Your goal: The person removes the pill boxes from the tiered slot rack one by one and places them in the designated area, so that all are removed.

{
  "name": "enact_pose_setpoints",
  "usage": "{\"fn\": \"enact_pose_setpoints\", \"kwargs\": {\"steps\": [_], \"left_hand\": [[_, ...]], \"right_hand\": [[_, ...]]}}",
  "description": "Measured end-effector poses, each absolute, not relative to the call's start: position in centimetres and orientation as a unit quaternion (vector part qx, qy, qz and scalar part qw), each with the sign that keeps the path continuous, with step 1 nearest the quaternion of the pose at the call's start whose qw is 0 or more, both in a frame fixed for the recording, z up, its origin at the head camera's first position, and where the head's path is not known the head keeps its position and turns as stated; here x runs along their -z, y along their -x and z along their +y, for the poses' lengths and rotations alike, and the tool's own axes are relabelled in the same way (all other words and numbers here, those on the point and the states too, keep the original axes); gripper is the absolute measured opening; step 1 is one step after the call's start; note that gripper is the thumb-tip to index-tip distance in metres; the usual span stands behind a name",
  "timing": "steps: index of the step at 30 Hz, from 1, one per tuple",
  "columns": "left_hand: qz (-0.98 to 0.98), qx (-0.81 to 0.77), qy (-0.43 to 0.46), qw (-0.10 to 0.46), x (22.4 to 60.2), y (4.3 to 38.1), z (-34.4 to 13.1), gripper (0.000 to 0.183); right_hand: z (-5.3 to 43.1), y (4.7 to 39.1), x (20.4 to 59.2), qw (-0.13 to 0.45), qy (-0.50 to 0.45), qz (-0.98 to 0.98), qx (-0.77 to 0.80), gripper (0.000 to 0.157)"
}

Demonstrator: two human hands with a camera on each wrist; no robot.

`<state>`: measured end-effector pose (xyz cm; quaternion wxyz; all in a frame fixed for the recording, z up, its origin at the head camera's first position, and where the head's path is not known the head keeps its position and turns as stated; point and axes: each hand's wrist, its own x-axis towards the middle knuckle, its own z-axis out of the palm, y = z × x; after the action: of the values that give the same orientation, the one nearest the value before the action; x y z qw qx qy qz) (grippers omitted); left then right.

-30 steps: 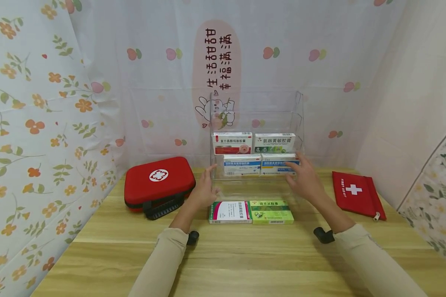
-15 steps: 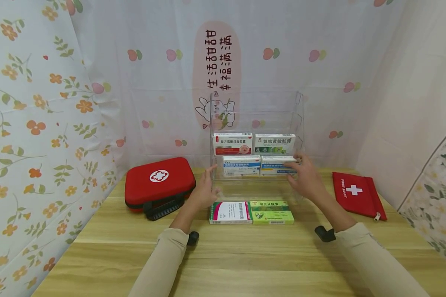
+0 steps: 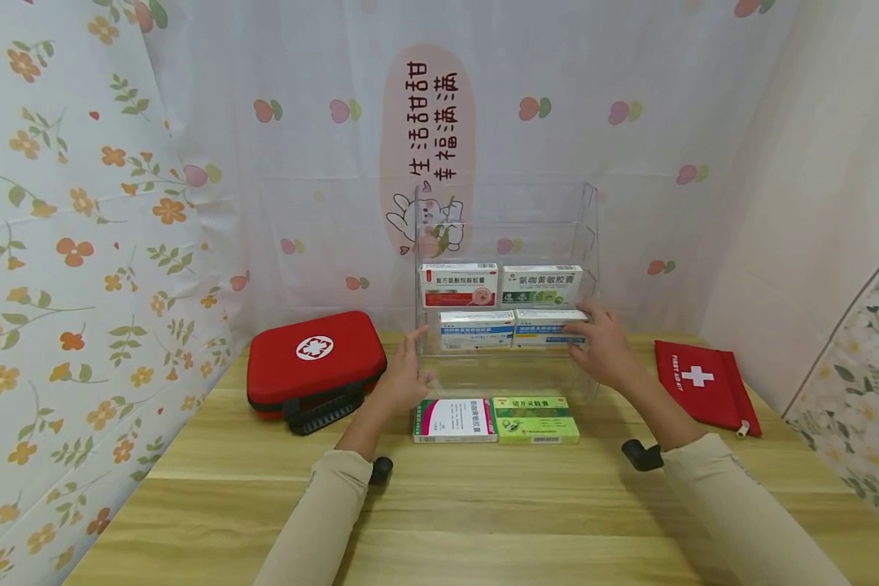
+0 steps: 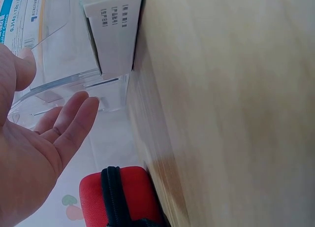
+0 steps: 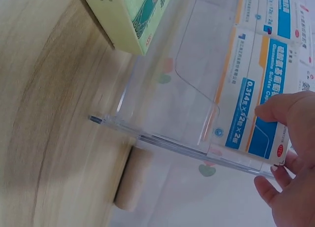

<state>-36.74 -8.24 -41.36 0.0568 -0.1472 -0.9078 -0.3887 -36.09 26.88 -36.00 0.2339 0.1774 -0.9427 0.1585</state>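
Note:
In the head view a clear acrylic rack [image 3: 505,370] stands upright on the table. Two blue-and-white medicine boxes sit side by side on its lower tier, a left one [image 3: 476,332] and a right one [image 3: 538,330]. My right hand [image 3: 606,346] holds the right box at its outer end; in the right wrist view the thumb lies on the front of that medicine box [image 5: 263,104] and fingertips meet its corner. My left hand [image 3: 404,378] is beside the rack's left edge, its fingers [image 4: 76,118] extended and thumb apart, with nothing held.
A red-and-white box [image 3: 459,289] and a green-and-white box [image 3: 542,289] occupy the tier above. Before the rack lie a white-and-green box [image 3: 456,421] and a yellow-green box [image 3: 535,421]. A red hard case [image 3: 315,354] is left, a red first-aid pouch [image 3: 703,387] right.
Both blue-and-white boxes have settled slightly lower on their tier, with the right hand still at the right one. The left hand has kept its place.

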Motion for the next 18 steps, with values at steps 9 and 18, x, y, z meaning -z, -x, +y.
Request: {"fn": "enact_pose_setpoints", "kwargs": {"steps": [9, 18], "left_hand": [[-0.908, 0.386, 0.153, 0.06, 41.57, 36.71, -8.29, 0.085], [-0.908, 0.386, 0.151, 0.058, 41.47, 36.79, -8.37, 0.086]], "right_hand": [[27.1, 36.49, 36.22, 0.238, -0.171, -0.944, -0.154, 0.02], [27.11, 36.68, 35.81, 0.275, -0.18, -0.931, -0.16, 0.02]]}}
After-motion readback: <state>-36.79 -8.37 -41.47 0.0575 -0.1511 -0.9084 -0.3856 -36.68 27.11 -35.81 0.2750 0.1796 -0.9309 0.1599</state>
